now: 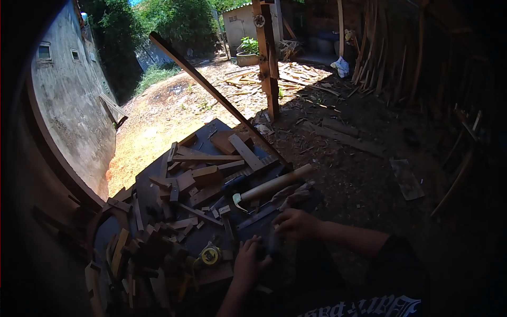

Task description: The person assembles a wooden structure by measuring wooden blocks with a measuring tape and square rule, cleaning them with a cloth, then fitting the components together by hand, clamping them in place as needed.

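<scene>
In deep shade at the workbench's (216,127) near edge, my right hand (297,224) has its fingers curled together at the top of a small dark piece (273,242) whose kind I cannot make out. Beside that piece is my left hand (247,260), its fingers bent and its thumb toward the piece; what lies within its grip is too dark to name. A claw hammer (274,185) with a pale wooden handle lies just beyond both hands. Left of my left hand sits a yellow tape measure (210,255). A long flat strip (256,216) lies below the hammer.
Cut wood blocks (185,182) are heaped over the bench's left and middle. A long slanted bar (206,92) rises from its far side, near a wooden post (268,63). Boards (343,137) lie on the ground at right. A grey wall (74,105) stands at left.
</scene>
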Action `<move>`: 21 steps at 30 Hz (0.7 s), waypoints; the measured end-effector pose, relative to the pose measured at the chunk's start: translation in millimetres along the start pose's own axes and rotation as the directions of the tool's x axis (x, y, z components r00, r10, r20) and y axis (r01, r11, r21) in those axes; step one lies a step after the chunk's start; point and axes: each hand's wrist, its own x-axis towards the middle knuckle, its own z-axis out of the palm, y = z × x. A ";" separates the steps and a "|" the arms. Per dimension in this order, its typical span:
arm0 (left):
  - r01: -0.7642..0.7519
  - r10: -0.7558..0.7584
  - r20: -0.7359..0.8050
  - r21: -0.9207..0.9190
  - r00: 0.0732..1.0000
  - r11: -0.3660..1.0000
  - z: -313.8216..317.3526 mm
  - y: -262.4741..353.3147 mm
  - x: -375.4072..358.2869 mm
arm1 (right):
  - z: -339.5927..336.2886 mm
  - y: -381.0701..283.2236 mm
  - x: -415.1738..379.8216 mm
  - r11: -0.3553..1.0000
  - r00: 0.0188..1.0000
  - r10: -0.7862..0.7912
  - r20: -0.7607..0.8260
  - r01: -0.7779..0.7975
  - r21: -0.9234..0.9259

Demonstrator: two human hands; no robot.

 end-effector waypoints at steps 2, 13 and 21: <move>-0.004 0.003 0.018 0.013 1.000 1.000 2.8 -2.7 -0.6 | 3.0 -2.1 -0.4 0.998 0.998 0.049 -0.034 -0.048 0.034; 0.011 -0.011 0.022 0.028 1.000 1.000 0.7 -2.1 0.5 | 29.9 -28.0 -4.5 0.982 0.998 -0.063 0.009 0.061 0.179; 0.007 -0.008 0.039 0.019 0.999 1.000 0.9 -3.6 -0.2 | 19.3 -21.5 1.5 0.986 0.999 0.004 0.040 -0.010 0.166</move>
